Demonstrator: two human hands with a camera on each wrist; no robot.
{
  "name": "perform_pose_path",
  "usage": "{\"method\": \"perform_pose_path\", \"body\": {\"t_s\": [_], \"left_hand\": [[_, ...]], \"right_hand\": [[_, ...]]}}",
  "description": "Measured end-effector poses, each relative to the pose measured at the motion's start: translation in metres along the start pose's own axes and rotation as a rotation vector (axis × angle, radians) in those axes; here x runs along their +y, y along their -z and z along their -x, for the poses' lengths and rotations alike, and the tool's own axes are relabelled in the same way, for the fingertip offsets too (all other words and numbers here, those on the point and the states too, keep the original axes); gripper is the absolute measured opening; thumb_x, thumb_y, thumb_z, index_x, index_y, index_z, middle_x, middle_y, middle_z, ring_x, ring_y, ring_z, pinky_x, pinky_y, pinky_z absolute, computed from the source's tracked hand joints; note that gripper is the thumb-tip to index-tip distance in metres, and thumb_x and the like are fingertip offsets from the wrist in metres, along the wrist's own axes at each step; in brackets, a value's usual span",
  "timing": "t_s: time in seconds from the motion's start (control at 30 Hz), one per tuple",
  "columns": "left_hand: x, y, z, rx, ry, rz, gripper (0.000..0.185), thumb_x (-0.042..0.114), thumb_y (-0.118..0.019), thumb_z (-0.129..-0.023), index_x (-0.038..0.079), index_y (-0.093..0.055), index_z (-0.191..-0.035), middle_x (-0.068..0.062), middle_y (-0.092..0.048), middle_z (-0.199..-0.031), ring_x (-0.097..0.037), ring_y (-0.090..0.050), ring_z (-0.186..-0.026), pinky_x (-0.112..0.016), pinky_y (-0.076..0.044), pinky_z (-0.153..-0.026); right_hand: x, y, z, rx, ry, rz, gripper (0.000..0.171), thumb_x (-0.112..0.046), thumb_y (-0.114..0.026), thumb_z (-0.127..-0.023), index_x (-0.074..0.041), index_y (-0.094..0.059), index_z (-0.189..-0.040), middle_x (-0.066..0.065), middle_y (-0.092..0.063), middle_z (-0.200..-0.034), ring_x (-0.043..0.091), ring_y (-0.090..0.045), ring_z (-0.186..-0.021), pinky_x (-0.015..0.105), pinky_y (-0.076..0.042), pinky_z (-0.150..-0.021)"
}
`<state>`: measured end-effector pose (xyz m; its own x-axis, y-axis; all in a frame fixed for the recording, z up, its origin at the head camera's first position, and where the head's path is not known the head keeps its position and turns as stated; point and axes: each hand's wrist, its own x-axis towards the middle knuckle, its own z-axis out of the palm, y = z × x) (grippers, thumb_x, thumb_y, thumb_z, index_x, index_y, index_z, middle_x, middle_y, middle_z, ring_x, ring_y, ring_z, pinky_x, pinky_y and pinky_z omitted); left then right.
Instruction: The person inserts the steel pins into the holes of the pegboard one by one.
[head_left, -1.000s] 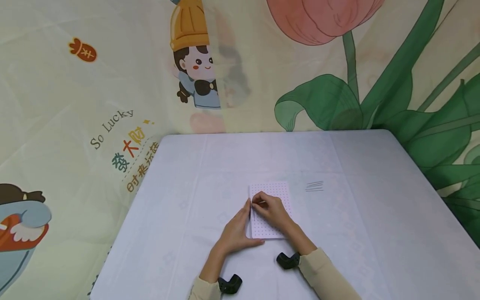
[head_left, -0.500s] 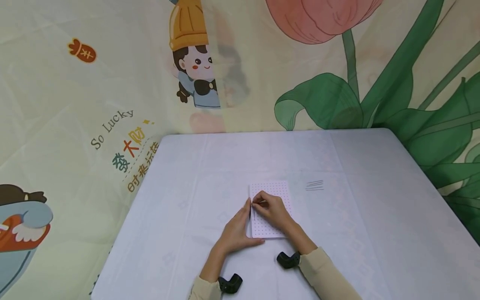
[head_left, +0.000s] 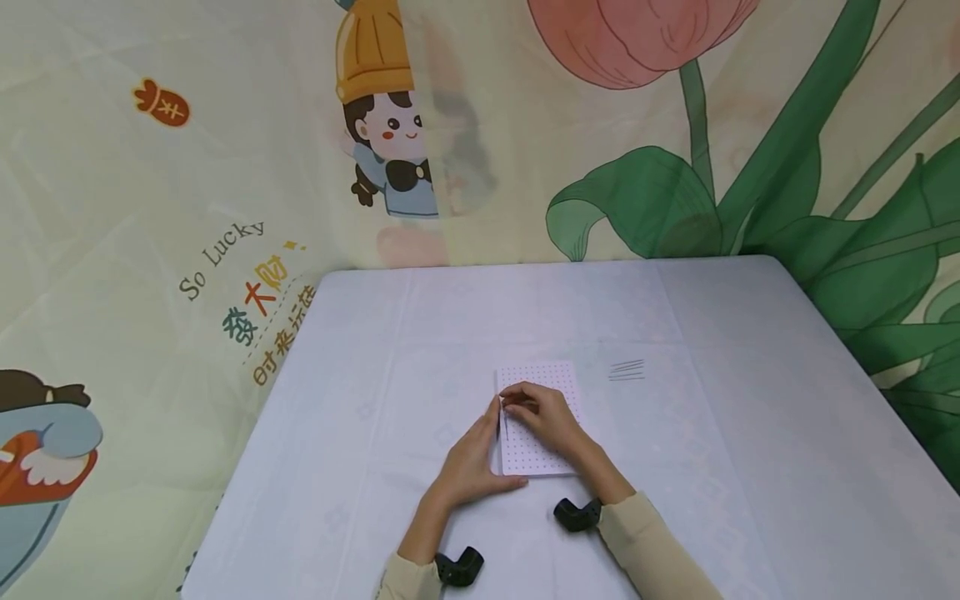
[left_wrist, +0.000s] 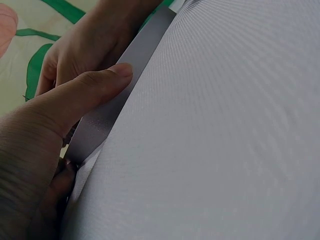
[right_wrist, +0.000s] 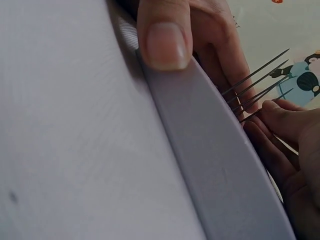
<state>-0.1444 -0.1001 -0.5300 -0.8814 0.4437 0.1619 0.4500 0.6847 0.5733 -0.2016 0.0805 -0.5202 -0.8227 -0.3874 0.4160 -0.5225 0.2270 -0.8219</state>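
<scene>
A white board (head_left: 528, 458) with a grid of small dots lies in front of me. My left hand (head_left: 467, 467) braces its near left corner, the thumb (left_wrist: 107, 82) against the near side and straight fingers along the left side. My right hand (head_left: 551, 423) reaches over the board to its left edge. In the right wrist view several thin dark needles (right_wrist: 265, 67) stand up in a row from that edge. The thumb and forefinger of my right hand pinch the nearest needle (right_wrist: 286, 94); the thumb covers part of it.
Several more thin needles (head_left: 627, 370) lie side by side on the white-covered table (head_left: 720, 500), right of the board. Black wrist cameras (head_left: 459, 567) sit at both sleeves. A printed cloth (head_left: 487, 125) hangs behind the table.
The forefinger of my right hand has lifted slightly and reaches past the thumb. My left hand keeps its place at the board's corner. The head view has shifted a little.
</scene>
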Motion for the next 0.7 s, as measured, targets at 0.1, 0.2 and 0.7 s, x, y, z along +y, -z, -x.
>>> {"method": "perform_pose_path", "body": {"t_s": [0.1, 0.2, 0.7], "left_hand": [[0.000, 0.000, -0.001, -0.005, -0.005, 0.006, 0.122, 0.065, -0.070, -0.064, 0.010, -0.001, -0.149, -0.008, -0.019, -0.151, -0.022, -0.027, -0.134, -0.039, -0.035, -0.102], [0.000, 0.000, -0.001, -0.009, -0.002, 0.009, 0.122, 0.064, -0.070, -0.064, 0.010, -0.001, -0.149, -0.007, -0.018, -0.152, -0.021, -0.026, -0.135, -0.039, -0.034, -0.103], [0.002, -0.002, -0.002, 0.002, 0.034, -0.016, 0.127, 0.060, -0.075, -0.061, 0.008, -0.001, -0.149, -0.007, -0.017, -0.152, -0.022, -0.024, -0.135, -0.037, -0.031, -0.105]], "right_hand": [[-0.001, 0.002, 0.000, -0.001, -0.018, -0.002, 0.022, -0.007, -0.062, -0.087, -0.007, -0.064, -0.109, 0.003, -0.067, -0.100, 0.015, -0.064, -0.093, 0.024, -0.051, -0.080], [0.000, 0.008, 0.001, 0.029, -0.044, -0.012, 0.019, -0.012, -0.061, -0.088, -0.009, -0.066, -0.107, 0.002, -0.067, -0.101, 0.015, -0.064, -0.093, 0.026, -0.051, -0.079], [0.045, 0.116, 0.032, 0.389, -0.035, 0.394, 0.010, -0.014, -0.068, -0.084, -0.008, -0.069, -0.091, 0.002, -0.068, -0.089, 0.017, -0.063, -0.082, 0.015, -0.047, -0.075]]}}
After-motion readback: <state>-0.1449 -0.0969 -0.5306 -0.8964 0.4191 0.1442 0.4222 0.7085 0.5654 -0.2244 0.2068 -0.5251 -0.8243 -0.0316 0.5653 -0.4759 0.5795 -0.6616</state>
